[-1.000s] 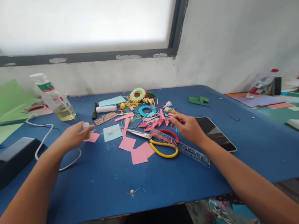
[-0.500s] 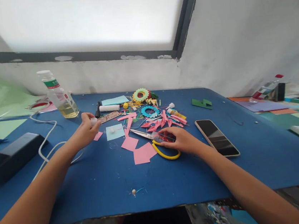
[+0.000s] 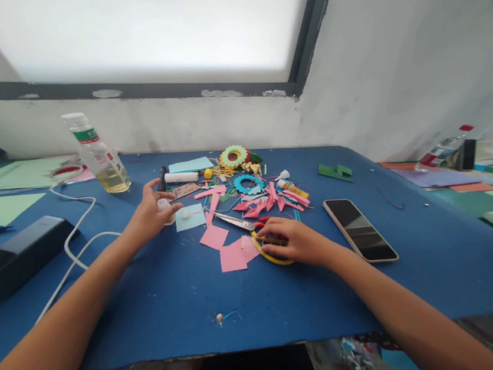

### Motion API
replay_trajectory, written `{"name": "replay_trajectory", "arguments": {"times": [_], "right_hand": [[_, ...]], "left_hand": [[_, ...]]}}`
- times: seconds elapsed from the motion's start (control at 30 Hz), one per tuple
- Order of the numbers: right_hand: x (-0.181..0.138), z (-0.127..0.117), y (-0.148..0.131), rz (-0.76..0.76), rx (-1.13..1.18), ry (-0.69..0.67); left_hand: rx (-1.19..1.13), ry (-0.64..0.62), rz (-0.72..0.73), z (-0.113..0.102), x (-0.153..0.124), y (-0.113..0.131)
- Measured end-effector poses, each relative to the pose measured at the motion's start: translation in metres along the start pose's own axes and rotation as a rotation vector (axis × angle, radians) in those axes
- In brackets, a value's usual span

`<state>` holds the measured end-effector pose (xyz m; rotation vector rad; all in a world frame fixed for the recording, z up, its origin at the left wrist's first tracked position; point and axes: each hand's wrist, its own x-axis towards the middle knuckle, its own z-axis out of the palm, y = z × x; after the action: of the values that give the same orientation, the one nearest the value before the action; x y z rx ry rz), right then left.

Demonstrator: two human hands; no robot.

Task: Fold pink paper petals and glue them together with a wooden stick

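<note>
My left hand (image 3: 149, 211) has its thumb and fingers spread apart beside a small white-capped container (image 3: 164, 205), which stands on the table. My right hand (image 3: 290, 238) is curled over the handles of the scissors (image 3: 246, 225), whose blades point to the left. A thin brown, stick-like thing (image 3: 276, 241) shows between its fingers; its exact kind I cannot make out. Pink paper squares (image 3: 232, 257) lie left of the handles, with a small clear piece (image 3: 248, 243) on one. A pale blue square (image 3: 190, 217) holds a whitish blob.
Folded pink pieces (image 3: 256, 209), a blue paper ring (image 3: 248, 184) and a glue tube (image 3: 292, 189) are heaped behind the scissors. A phone (image 3: 360, 229) lies at right. Left stand a bottle of yellowish liquid (image 3: 112, 176) and a black box (image 3: 22, 252), with a white cable (image 3: 70, 232) between.
My left hand has come slightly nearer and its fingers have spread away from the white cap. The clear piece is now on the pink paper, and the brown thing shows in my right hand.
</note>
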<state>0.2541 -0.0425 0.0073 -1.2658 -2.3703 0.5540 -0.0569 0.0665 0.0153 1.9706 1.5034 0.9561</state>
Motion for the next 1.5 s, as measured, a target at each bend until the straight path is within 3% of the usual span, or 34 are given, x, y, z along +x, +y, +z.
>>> {"name": "replay_trajectory", "arguments": {"times": [0.2, 0.33, 0.4, 0.47, 0.57, 0.73, 1.07, 1.3, 1.5], "right_hand": [[0.002, 0.0, 0.001, 0.055, -0.019, 0.039], [0.001, -0.001, 0.003, 0.201, -0.068, 0.11], [0.0, -0.005, 0.008, 0.3, -0.105, 0.161], [-0.002, -0.013, 0.019, 0.403, -0.152, 0.234], [-0.005, -0.029, 0.042, 0.547, -0.231, 0.381], [-0.008, -0.048, 0.081, 0.644, -0.312, 0.497], [-0.001, -0.038, 0.108, 0.647, -0.297, 0.392], [-0.002, -0.034, 0.118, 0.614, -0.371, 0.474], [-0.001, -0.035, 0.104, 0.535, -0.484, 0.525]], "left_hand": [[0.059, 0.08, 0.051, -0.005, -0.004, 0.008], [0.193, 0.284, 0.261, -0.007, -0.017, 0.027], [0.24, 0.304, 0.355, -0.003, -0.025, 0.038], [0.28, 0.214, 0.425, 0.008, -0.033, 0.045], [0.305, -0.04, 0.482, 0.032, -0.041, 0.047], [0.334, -0.222, 0.5, 0.06, -0.044, 0.042], [0.311, -0.248, 0.432, 0.055, -0.041, 0.033], [0.29, -0.276, 0.432, 0.056, -0.042, 0.032], [0.286, -0.284, 0.443, 0.054, -0.042, 0.034]]}}
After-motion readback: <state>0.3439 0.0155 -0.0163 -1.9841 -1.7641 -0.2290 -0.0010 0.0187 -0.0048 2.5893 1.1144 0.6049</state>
